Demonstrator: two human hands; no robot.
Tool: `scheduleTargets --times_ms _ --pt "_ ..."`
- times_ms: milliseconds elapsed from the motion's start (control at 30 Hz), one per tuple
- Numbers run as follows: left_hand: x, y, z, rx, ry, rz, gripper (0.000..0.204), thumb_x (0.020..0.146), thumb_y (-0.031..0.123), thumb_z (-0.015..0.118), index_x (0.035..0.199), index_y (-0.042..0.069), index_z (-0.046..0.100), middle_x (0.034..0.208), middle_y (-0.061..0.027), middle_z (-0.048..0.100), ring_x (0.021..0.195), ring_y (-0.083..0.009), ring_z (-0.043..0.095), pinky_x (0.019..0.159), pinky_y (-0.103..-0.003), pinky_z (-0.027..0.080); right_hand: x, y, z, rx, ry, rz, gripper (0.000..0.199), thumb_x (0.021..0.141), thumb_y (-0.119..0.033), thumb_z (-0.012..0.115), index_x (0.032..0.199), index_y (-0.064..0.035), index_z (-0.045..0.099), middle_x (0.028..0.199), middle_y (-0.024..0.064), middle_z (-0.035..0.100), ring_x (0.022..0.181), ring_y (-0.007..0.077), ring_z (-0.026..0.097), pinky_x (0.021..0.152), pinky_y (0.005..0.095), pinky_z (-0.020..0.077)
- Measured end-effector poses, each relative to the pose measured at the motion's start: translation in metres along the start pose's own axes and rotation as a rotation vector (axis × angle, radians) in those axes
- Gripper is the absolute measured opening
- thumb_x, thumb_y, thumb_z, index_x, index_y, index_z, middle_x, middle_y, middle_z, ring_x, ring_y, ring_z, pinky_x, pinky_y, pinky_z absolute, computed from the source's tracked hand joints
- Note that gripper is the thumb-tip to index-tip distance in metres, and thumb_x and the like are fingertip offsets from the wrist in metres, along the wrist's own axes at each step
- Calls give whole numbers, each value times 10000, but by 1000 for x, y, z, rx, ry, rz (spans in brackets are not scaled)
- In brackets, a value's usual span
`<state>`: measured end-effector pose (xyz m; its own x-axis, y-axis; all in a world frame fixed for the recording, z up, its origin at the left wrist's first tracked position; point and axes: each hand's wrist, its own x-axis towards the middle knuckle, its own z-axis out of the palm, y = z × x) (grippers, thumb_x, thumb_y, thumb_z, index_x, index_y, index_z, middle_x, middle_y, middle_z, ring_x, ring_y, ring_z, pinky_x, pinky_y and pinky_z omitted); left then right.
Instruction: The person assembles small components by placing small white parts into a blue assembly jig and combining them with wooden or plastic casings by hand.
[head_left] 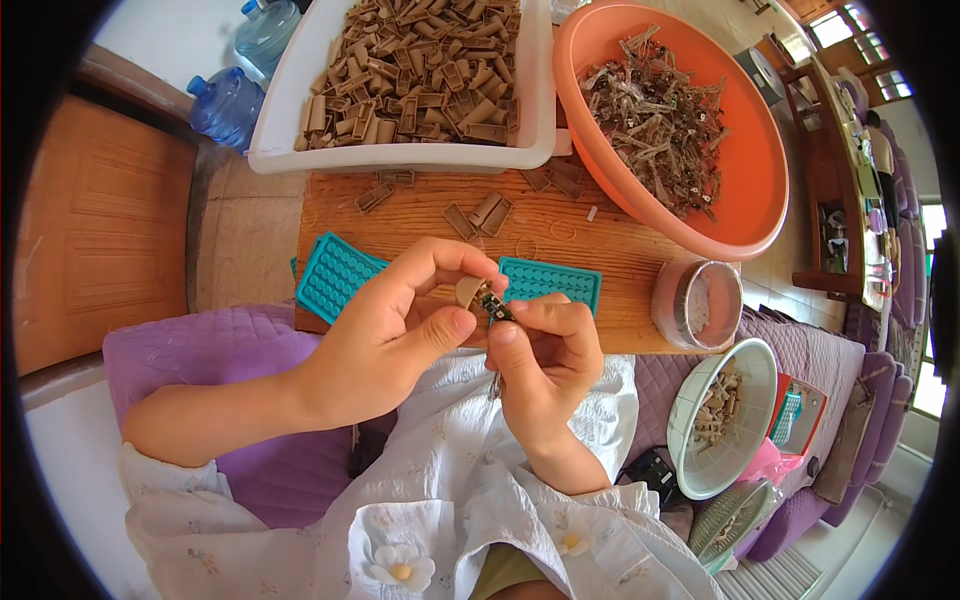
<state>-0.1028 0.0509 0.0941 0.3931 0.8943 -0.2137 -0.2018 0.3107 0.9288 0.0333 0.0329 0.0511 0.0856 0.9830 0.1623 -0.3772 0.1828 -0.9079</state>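
Head view is showing the left hand [395,330] pinching a small brown clip [468,291] between thumb and fingers, while the right hand [545,360] is gripping a dark metal piece [496,308] against it, both hovering over the wooden board [560,240] near teal trays [335,275].

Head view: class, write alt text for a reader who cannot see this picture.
Two hands, left hand and right hand, pinch a small brown piece and a dark metal part together above a wooden board. Behind sit a white tray of brown pieces, an orange basin and teal moulds.
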Motion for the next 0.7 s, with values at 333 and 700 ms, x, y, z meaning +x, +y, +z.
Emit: scheduleTargets --times_ms 333,700 --pt "-1 2 -3 57 61 44 358 817 167 548 1121 23 425 1076 -86 522 952 -136 522 775 -243 450 1 6 4 -223 -52 -121 161 662 88 627 795 33 555 761 99 573 600 137 533 504 200 412" --pt "0 15 -1 106 134 50 374 848 217 496 1152 24 396 1110 -119 503 896 -124 534 663 -237 503 5 13 9 -71 -100 -17 216 758 98 508 957 22 469 962 95 486 705 90 522 551 199 430"
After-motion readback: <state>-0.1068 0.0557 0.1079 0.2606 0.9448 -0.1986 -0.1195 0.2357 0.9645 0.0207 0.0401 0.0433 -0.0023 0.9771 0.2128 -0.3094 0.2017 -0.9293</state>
